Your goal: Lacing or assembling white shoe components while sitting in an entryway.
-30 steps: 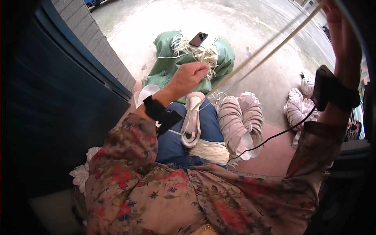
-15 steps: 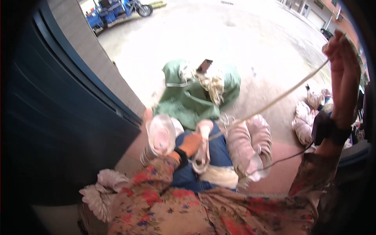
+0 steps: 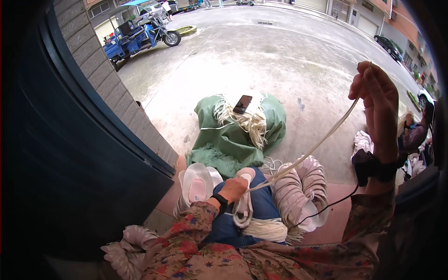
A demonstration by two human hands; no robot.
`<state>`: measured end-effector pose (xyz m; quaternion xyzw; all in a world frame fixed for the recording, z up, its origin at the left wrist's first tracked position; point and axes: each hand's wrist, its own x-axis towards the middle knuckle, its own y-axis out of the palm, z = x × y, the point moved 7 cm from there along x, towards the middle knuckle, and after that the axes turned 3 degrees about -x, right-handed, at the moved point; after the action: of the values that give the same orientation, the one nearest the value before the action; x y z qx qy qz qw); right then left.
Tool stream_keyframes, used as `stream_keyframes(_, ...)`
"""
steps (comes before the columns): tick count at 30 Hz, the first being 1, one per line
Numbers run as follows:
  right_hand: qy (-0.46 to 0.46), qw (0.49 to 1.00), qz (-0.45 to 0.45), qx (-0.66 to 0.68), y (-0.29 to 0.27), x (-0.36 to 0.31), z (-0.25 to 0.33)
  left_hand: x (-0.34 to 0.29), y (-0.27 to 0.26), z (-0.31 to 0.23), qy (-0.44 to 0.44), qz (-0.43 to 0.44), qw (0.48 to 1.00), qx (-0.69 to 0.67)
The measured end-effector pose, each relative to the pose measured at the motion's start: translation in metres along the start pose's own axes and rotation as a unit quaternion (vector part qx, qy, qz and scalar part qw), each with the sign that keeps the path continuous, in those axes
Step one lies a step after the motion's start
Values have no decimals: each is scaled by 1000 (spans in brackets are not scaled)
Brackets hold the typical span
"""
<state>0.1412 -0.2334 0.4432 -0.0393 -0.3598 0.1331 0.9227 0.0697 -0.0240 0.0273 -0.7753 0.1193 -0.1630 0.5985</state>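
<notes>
Over my lap, my left hand (image 3: pixel 234 187) is closed around a pale pink shoe (image 3: pixel 242 208) that lies lengthwise on my jeans. From beside that hand a cream cord (image 3: pixel 311 158) runs up to the right, bowing slightly. My right hand (image 3: pixel 379 95), raised high at the right, pinches its upper end between the fingertips. A bundle of similar cream cords (image 3: pixel 265 229) rests across my lap, just below the shoe.
Nested stacks of pale shoe pieces (image 3: pixel 298 191) stand right of my legs, others (image 3: pixel 196 184) left. Ahead, a green sack (image 3: pixel 219 149) bears loose cords and a phone (image 3: pixel 242 104). A dark door (image 3: pixel 88 154) stands left; another person (image 3: pixel 416 133) sits far right.
My right hand has come lower and to the left in the picture, and the cord has gone from straight to slightly bowed. My left hand keeps its grip on the shoe.
</notes>
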Motion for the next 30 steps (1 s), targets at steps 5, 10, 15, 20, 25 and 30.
stream_keyframes(5, 10, 1000, 6, -6, 0, -3, -5, 10, -1, -3, 26, 29, 999, 8)
stream_keyframes(10, 2, 1000, 16, -8, 0, -3, -4, 18, -8, -9, 22, -11, 994, -110)
stream_keyframes(15, 10, 1000, 11, -6, 0, -6, 0, 16, 2, -25, 21, 46, 998, -29)
stream_keyframes(20, 16, 1000, 2, -1, -7, -9, -7, 13, 2, -44, 70, 14, 996, 46)
stream_keyframes(25, 24, 1000, -4, -7, -12, -13, -13, 12, 4, -48, 44, -14, 995, 85)
stream_keyframes(30, 33, 999, 9, -9, -18, -15, -17, 17, 10, -45, 32, 12, 998, 52)
